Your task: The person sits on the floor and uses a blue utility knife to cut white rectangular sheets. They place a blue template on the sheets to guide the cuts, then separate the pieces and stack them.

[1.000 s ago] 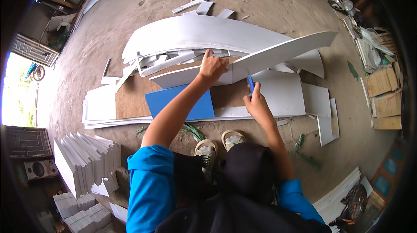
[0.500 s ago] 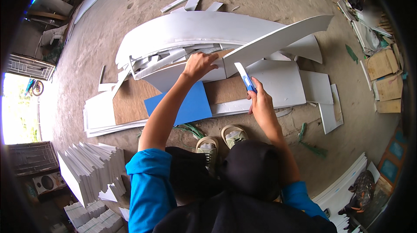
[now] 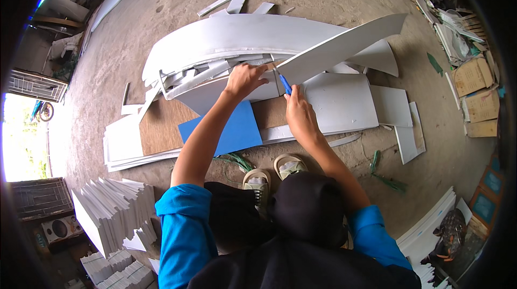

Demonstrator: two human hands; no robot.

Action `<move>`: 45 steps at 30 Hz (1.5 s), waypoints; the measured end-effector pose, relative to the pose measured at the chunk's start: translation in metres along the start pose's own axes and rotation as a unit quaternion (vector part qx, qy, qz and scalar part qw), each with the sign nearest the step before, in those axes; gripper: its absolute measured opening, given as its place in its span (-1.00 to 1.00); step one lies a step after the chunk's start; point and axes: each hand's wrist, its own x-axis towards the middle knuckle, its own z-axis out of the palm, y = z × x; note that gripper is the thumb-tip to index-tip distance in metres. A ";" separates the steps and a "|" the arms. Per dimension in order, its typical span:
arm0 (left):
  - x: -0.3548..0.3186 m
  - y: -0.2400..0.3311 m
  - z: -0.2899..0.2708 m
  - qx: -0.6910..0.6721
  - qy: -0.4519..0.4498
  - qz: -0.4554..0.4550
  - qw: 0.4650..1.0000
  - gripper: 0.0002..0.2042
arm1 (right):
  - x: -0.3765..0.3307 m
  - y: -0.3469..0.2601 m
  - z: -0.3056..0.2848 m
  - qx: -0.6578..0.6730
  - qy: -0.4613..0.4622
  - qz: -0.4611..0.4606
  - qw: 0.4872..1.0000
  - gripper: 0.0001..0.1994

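In my right hand (image 3: 301, 116) is a blue utility knife (image 3: 286, 85). Its tip meets the far edge of a long white board strip (image 3: 336, 49), at a dark seam or cut across the strip. To the right of that line the strip angles upward; its left part (image 3: 207, 96) curves down toward the wooden board. My left hand (image 3: 246, 80) grips the strip just left of the seam, its fingers closed over the far edge. Under my left forearm a blue sheet (image 3: 231, 130) lies on a brown wooden board (image 3: 167, 126). White sheets (image 3: 344, 103) are spread to the right of the knife.
A large curved white board (image 3: 215, 33) and white offcuts (image 3: 215, 3) lie beyond my hands. Stacked white sheets (image 3: 113, 211) stand at the lower left. Cardboard (image 3: 473, 76) sits at the right, and green strapping (image 3: 388, 181) lies on the concrete floor (image 3: 118, 68).
My right hand has moved left and forward, bringing the knife from beside the strip to its seam. My left hand stays at nearly the same spot on the strip.
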 end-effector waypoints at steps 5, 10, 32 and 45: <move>-0.001 -0.002 0.000 0.000 0.005 0.006 1.000 -0.63 | -0.002 -0.002 0.005 -0.031 0.000 -0.016 0.999 -0.78; 0.000 0.003 -0.001 0.001 -0.003 -0.006 1.000 -0.65 | 0.000 0.003 0.015 -0.076 -0.023 0.005 0.997 -0.76; -0.008 0.003 0.009 0.025 0.051 0.015 0.998 -0.72 | 0.026 -0.003 0.025 -0.024 -0.125 0.100 0.987 -0.84; -0.008 0.010 0.010 0.020 0.028 0.011 0.999 -0.73 | 0.031 0.024 0.064 -0.034 -0.141 0.130 0.981 -0.80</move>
